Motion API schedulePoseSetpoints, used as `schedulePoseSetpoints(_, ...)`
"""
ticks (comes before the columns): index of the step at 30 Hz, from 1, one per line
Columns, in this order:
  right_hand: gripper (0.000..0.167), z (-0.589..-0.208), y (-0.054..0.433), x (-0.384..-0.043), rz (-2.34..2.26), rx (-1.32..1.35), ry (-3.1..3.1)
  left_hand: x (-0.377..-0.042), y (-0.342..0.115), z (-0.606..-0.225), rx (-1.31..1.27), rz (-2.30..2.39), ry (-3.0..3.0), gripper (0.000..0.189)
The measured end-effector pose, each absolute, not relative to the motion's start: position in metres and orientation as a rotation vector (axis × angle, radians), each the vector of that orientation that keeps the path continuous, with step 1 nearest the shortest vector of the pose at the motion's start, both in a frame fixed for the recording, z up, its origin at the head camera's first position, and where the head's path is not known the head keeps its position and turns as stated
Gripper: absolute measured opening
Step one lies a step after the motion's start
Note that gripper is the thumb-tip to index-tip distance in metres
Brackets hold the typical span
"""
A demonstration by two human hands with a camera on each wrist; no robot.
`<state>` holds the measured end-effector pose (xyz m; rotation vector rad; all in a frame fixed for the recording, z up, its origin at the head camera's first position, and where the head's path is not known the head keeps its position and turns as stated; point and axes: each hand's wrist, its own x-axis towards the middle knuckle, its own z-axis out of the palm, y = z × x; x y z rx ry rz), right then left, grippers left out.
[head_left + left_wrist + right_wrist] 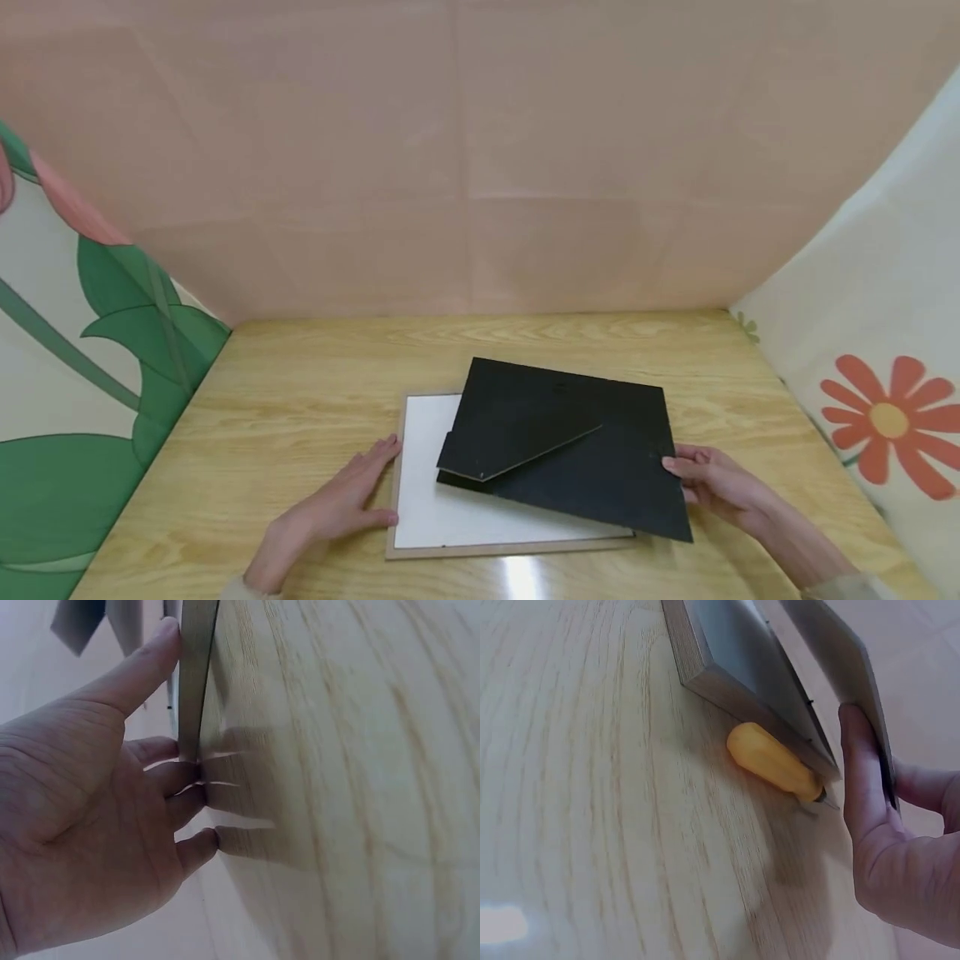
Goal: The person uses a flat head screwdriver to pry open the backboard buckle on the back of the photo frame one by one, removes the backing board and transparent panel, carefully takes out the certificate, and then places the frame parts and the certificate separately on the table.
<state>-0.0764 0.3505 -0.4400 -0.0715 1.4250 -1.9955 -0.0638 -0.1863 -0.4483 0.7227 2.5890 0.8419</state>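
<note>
Black board (607, 479) is extending leftward above frame (450, 552), right hand (716, 483) pinching its edge; left hand (339, 502) resting fingers-spread against frame.

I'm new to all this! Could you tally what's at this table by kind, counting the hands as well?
Wood-coloured frame, white panel inside included: 1
Black board, flap included: 1
Yellow-handled tool: 1
Hands, left hand and right hand: 2
Total: 5
</note>
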Motion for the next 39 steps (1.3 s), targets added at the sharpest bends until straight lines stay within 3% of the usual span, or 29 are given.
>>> schedulePoseSetpoints(22,0.024,-0.448,0.379,-0.052,-2.318,0.424,1.549,-0.064,-0.193,-0.446,0.810,0.871,2.538,0.096)
schedulePoseSetpoints(39,0.032,-0.467,0.393,-0.036,-2.703,0.342,1.029,-0.062,-0.197,-0.441,0.800,0.863,2.511,0.096)
